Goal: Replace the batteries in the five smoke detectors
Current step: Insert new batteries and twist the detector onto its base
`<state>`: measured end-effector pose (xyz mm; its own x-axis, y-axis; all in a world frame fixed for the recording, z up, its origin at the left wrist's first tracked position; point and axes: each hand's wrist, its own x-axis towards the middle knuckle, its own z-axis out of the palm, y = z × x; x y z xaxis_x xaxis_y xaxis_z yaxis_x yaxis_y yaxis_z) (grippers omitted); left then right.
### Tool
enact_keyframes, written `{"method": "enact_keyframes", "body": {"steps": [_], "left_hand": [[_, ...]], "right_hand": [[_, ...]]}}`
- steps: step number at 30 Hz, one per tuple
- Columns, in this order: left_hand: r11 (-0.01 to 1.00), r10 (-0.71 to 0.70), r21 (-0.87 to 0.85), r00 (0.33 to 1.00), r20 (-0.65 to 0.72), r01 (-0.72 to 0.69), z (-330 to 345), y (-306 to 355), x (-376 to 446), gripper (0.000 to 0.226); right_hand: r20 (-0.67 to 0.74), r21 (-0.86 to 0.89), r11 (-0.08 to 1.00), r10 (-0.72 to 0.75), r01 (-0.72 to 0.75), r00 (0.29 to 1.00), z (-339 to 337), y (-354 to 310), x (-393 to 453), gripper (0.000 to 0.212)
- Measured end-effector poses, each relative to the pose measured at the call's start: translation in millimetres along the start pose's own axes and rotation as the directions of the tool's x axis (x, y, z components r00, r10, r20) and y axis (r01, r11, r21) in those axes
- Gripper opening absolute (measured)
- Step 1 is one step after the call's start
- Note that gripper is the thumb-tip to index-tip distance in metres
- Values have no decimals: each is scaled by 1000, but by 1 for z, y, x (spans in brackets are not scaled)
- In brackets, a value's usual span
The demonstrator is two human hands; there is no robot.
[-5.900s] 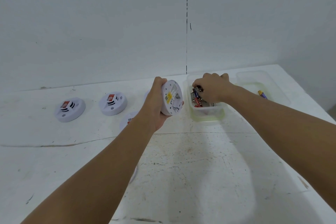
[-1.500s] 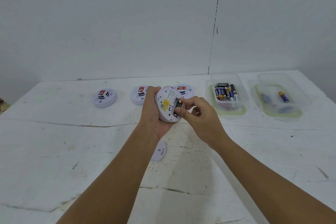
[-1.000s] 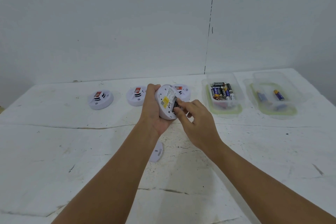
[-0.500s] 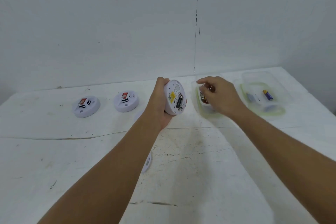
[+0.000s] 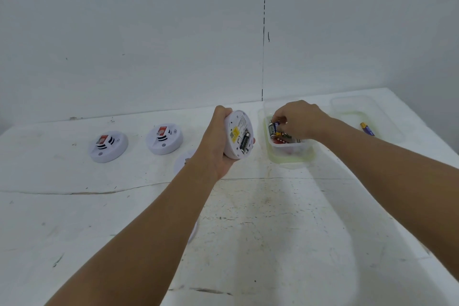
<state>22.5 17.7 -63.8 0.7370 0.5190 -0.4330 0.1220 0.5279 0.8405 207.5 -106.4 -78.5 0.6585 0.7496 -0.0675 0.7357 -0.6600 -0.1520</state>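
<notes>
**Second battery: pick it from the tub, bring it left to the open bay**

Your right hand [image 5: 296, 119] is down in the near battery tub [image 5: 289, 156], fingertips curled and pinching among the loose batteries [image 5: 273, 129]. Whether one is already secured between finger and thumb, you cannot tell from here; the fingers hide it.

Your left hand [image 5: 218, 146] grips the smoke detector [image 5: 238, 135] by its rim, tipped on edge with its back facing right, toward the tub. The open bay shows one battery seated [image 5: 244, 143], its long axis running near-to-far along the back. That is the line to match: I judge the next battery should go in parallel to it, beside it, polarity checked.

The detector sits just left of the tub, so the carry is short and leftward, and the right hand is the nearer one.

Farther out, two more detectors [image 5: 108, 146] [image 5: 164, 138] lie face up on the table [image 5: 273, 231] to the left, a third partly hidden behind your left wrist. A second tub [image 5: 347, 104] stands far right, holding a battery.
</notes>
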Motion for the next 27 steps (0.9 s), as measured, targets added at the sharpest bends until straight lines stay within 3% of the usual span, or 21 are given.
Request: {"method": "enact_keyframes", "body": {"steps": [5, 18, 27], "left_hand": [[1000, -2, 15, 1000, -11, 3, 2, -1, 2, 29], [1000, -8, 12, 1000, -20, 9, 4, -4, 2, 25], [1000, -11, 8, 1000, -11, 11, 0, -4, 3, 24]], "right_hand": [[68, -113, 994, 5, 3, 998, 7, -7, 8, 29], [74, -162, 987, 16, -4, 997, 6, -8, 19, 43], [61, -53, 998, 33, -30, 998, 5, -10, 19, 50]]}}
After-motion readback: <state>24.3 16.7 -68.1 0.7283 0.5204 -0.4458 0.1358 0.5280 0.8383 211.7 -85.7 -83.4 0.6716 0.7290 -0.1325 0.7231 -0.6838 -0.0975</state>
